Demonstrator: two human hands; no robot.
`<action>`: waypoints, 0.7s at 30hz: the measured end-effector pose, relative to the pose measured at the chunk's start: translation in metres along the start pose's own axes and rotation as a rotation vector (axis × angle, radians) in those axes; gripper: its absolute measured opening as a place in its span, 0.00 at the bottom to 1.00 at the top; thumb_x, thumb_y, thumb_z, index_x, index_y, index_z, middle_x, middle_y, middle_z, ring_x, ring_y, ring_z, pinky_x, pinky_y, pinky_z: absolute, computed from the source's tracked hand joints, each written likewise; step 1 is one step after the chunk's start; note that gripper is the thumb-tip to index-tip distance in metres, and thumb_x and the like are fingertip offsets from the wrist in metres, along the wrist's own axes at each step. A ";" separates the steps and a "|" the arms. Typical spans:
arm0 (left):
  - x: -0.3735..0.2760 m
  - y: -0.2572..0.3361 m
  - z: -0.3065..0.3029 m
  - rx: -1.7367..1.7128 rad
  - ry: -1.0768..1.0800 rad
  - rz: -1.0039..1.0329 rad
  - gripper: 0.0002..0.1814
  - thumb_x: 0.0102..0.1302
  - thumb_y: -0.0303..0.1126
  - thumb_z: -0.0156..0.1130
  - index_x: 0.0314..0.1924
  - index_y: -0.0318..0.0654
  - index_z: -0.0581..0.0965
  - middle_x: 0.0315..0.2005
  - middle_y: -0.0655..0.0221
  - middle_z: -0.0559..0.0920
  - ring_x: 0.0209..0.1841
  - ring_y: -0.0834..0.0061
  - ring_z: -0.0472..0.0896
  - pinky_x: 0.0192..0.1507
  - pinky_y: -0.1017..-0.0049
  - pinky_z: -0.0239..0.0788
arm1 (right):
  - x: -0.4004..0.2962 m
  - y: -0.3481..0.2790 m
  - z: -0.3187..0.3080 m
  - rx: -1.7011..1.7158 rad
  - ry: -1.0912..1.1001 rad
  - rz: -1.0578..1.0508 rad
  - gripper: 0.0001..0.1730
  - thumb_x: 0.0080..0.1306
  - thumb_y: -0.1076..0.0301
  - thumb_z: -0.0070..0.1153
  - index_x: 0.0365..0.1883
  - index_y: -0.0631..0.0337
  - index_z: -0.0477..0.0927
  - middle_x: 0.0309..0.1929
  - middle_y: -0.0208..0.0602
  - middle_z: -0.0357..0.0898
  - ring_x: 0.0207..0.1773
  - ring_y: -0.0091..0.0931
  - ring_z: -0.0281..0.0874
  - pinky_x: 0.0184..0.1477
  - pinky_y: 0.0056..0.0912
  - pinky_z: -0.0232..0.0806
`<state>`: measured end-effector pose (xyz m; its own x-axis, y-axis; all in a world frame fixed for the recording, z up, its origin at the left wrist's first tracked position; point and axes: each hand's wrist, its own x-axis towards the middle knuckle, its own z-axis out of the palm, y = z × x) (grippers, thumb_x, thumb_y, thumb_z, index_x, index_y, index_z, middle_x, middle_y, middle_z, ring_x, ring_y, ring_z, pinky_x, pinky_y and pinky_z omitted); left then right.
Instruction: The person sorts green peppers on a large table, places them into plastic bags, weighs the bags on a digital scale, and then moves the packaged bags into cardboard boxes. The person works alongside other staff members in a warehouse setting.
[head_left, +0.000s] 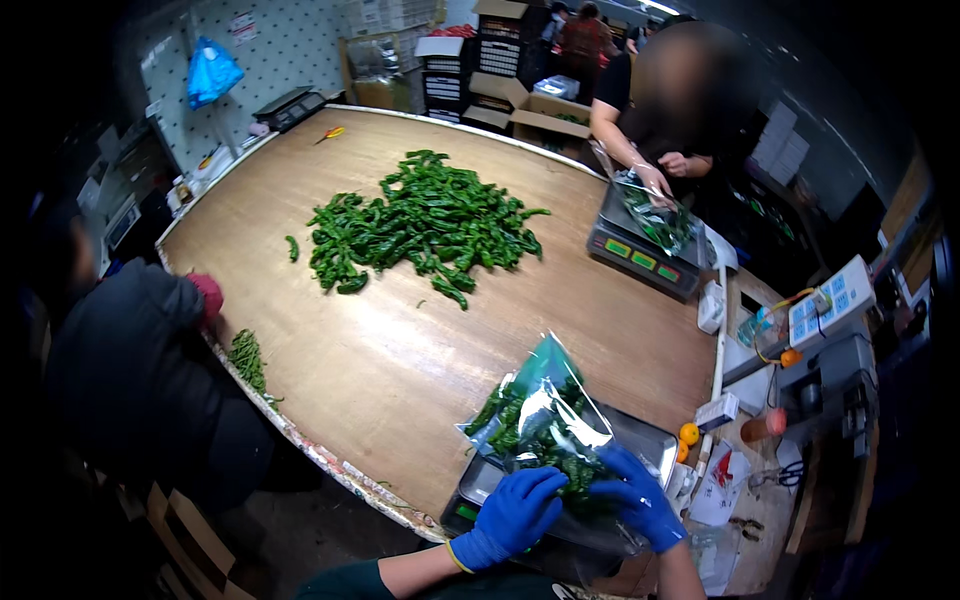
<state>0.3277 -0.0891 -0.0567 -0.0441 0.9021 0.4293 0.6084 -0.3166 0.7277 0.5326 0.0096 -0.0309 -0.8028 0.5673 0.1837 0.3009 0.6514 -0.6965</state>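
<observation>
Over the near bench scale (482, 482) lies a clear plastic bag (566, 412) with green peppers (510, 424) inside. Its pointed end, tinted green, aims away from me. My left hand (510, 517), in a blue glove, holds the bag's near left side. On the near right side, my right hand (641, 499), gloved the same, has hold of the plastic, its fingers partly behind glare. The bag covers much of the scale's metal pan. Beyond it a heap of long green peppers (435, 217) is spread on the wooden table (360, 360).
Across the table a person (682, 97) handles a bagged batch on another scale (637, 259). Another person (150, 375) leans at the left edge, near a small pile of green beans (246, 356). Scissors (787, 474), oranges (688, 433) and a power strip (832, 304) are at right.
</observation>
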 end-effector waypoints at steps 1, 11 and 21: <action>-0.004 -0.003 -0.006 -0.003 0.023 -0.006 0.19 0.57 0.29 0.62 0.50 0.41 0.74 0.45 0.64 0.76 0.47 0.62 0.74 0.48 0.69 0.67 | -0.024 0.001 0.001 -0.030 0.036 0.103 0.27 0.42 0.88 0.46 0.39 0.53 0.80 0.61 0.42 0.66 0.66 0.42 0.59 0.64 0.41 0.55; -0.022 0.006 -0.001 -0.520 -0.125 -0.019 0.12 0.64 0.32 0.53 0.47 0.40 0.73 0.45 0.61 0.75 0.48 0.60 0.74 0.49 0.68 0.66 | -0.121 0.022 0.041 -0.552 0.474 0.557 0.19 0.62 0.76 0.47 0.52 0.70 0.70 0.44 0.41 0.73 0.44 0.32 0.72 0.50 0.30 0.65; -0.072 -0.026 -0.103 -0.980 0.133 -0.392 0.27 0.64 0.38 0.58 0.62 0.44 0.65 0.53 0.64 0.72 0.51 0.76 0.71 0.53 0.73 0.65 | 0.053 -0.153 0.066 -0.012 0.190 0.401 0.24 0.60 0.73 0.53 0.55 0.68 0.67 0.52 0.53 0.69 0.56 0.37 0.66 0.55 0.35 0.61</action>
<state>0.2333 -0.1763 -0.0517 -0.2208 0.9717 0.0833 -0.3681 -0.1622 0.9155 0.4102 -0.0935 0.0392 -0.5130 0.8580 0.0261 0.5757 0.3664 -0.7309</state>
